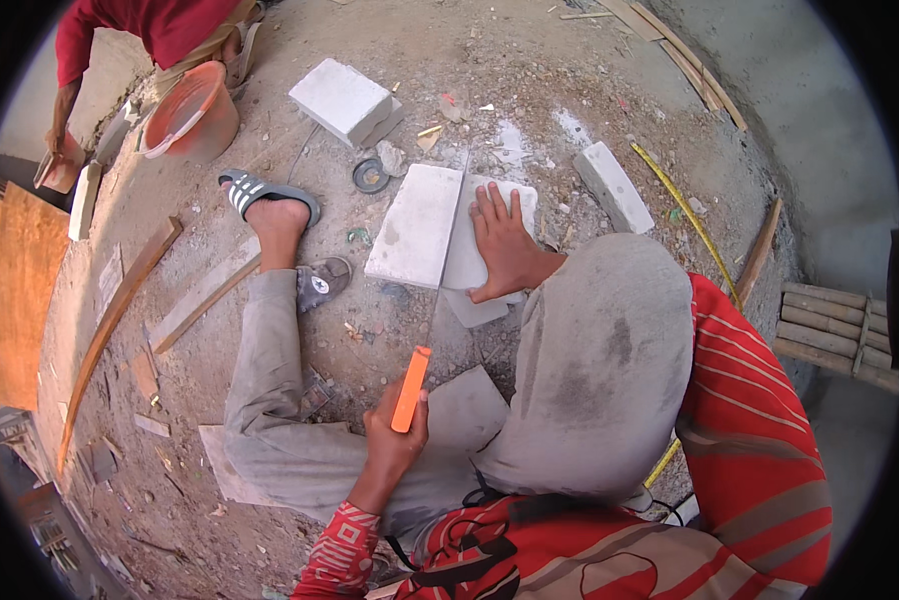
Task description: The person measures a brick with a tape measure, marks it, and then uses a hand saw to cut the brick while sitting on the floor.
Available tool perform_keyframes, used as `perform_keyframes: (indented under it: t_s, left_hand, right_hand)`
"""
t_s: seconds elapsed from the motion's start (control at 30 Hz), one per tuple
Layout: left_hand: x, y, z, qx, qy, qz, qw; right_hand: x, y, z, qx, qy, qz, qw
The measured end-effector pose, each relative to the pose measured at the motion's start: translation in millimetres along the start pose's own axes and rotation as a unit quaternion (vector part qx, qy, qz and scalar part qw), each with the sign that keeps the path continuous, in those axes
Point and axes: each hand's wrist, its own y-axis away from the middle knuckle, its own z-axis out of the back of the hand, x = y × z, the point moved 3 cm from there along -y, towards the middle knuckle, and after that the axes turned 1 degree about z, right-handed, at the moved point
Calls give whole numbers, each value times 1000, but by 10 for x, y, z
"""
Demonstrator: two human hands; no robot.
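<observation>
likely sawing the white block [411,228], set mid-way across the ground [539,60], well in from its wall-side edge; clamping the orange saw handle [409,390] in the left hand [394,440]; bracing the right hand [504,240] flat, gripping nothing, on the greyer part right of the blade [453,225]; probably calling for straight strokes, clear of fingers, with room leftward but little beside the right knee [599,330].

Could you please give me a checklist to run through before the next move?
1. Left hand closed on the orange handle: ok.
2. Right hand flat on the pale piece: ok.
3. Right-hand fingers off the thin blade: ok, though close beside it.
4. White block and pale piece fully separated: cannot tell.
5. Yellow measuring tape away from the blade: ok, off to the right.
</observation>
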Motion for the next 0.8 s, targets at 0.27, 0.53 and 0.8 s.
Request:
perform_keyframes:
  t_s: [0.27,0.53,0.8]
  left_hand:
    - [162,283,223,13,-30,-22,999]
    - [85,237,249,11,-33,-26,999]
    - [104,-69,141,68,-37,45,996]
  right_hand:
    - [-55,-110,147,-8,20,-25,999]
    - [13,5,-16,-12,4,-11,1000]
    - [-32,13,5,1,38,-5,999]
